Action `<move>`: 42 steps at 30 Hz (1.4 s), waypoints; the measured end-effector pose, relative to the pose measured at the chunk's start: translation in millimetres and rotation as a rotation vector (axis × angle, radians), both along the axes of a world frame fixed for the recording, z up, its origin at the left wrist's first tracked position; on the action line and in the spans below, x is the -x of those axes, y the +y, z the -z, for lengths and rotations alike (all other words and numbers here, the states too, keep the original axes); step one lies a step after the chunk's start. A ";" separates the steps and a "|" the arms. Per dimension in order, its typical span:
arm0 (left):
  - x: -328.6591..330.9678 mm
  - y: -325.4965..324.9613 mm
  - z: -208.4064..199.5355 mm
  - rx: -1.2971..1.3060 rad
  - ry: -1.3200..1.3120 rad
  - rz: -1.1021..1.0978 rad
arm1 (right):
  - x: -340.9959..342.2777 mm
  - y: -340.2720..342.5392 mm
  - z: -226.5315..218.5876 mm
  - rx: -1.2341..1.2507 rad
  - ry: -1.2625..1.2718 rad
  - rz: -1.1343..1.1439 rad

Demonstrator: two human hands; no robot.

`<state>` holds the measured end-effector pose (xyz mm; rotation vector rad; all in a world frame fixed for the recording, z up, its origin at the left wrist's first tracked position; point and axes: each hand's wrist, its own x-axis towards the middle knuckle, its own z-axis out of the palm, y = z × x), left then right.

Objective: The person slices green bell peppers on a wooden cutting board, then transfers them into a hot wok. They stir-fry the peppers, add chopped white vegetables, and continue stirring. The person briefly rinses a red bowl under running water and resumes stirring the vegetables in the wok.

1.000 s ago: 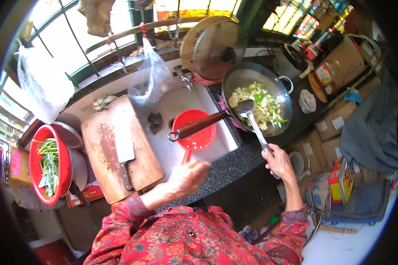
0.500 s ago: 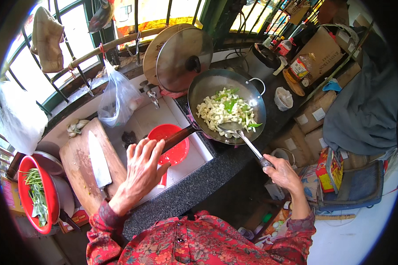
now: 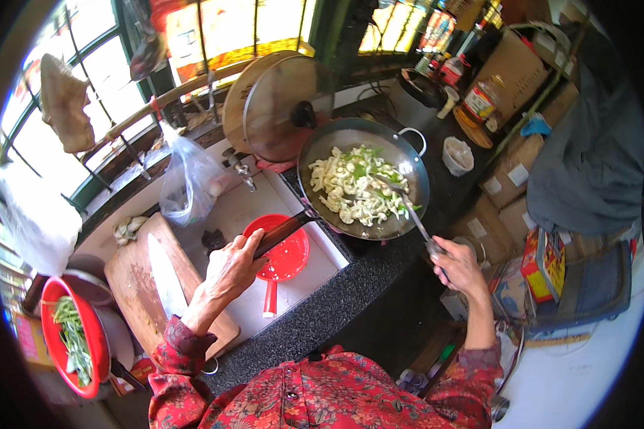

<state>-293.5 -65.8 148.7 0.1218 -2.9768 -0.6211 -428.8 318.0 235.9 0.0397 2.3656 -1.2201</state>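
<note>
- Wok (image 3: pixel 408 161), dark, on black counter (image 3: pixel 350 286), full of pale chopped vegetables (image 3: pixel 354 189) with green bits.
- Lid (image 3: pixel 279 107), round, leaning upright just behind wok.
- Cutting board (image 3: pixel 132 282), wooden, left of white sink (image 3: pixel 225 214); cleaver (image 3: pixel 166 275) flat on it.
- Red strainer (image 3: pixel 286 254) in sink, under wok handle (image 3: pixel 283 230).
- Left hand (image 3: pixel 232 268) clenched around wok handle.
- Right hand (image 3: pixel 459 266) grasping spatula (image 3: pixel 408 211) shaft; blade tip down in vegetables.
</note>
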 end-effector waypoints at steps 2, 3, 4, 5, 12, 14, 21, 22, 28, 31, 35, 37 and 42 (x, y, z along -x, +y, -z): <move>1.7 -0.8 -0.1 -0.009 0.012 0.013 | 12.6 -11.2 29.4 -0.122 0.000 -0.052; 2.1 -1.1 -0.2 -0.012 0.016 0.013 | 19.1 -15.9 40.2 -0.120 0.045 -0.122; 2.1 -1.6 -0.3 -0.012 0.042 0.036 | 25.3 -19.1 45.8 -0.149 0.072 -0.159; 2.0 -2.8 -0.7 -0.011 0.044 0.047 | 29.3 -18.9 45.9 -0.148 0.039 -0.149; -0.4 -6.0 0.7 -0.081 0.072 0.032 | 17.1 23.9 -41.8 -0.251 0.031 -0.124; -0.3 -5.1 0.3 -0.107 0.081 0.031 | 12.7 24.4 -47.7 -0.350 0.017 -0.128; 3.9 -9.7 -2.9 -0.065 0.055 0.039 | 15.8 19.6 -33.8 -0.222 -0.123 -0.119; 4.6 -11.8 -2.7 -0.075 0.061 0.037 | 15.5 21.5 -32.9 -0.259 -0.064 -0.130; 12.7 -18.5 -3.0 -0.067 0.046 0.015 | 24.0 -4.3 18.0 -0.295 0.578 -0.391; 12.3 -18.4 -5.2 0.064 0.074 0.019 | 24.9 -24.5 48.8 -0.557 0.438 -0.338; -2.8 -14.2 -2.1 0.184 0.352 0.008 | -6.3 -40.4 53.8 -0.863 0.840 -0.365; -19.2 -10.3 2.8 0.185 0.469 -0.045 | -31.3 -56.1 57.1 -0.652 1.136 -0.361; -67.4 19.6 36.0 -0.060 0.538 -0.089 | -72.8 -140.3 140.3 -0.039 0.593 -0.588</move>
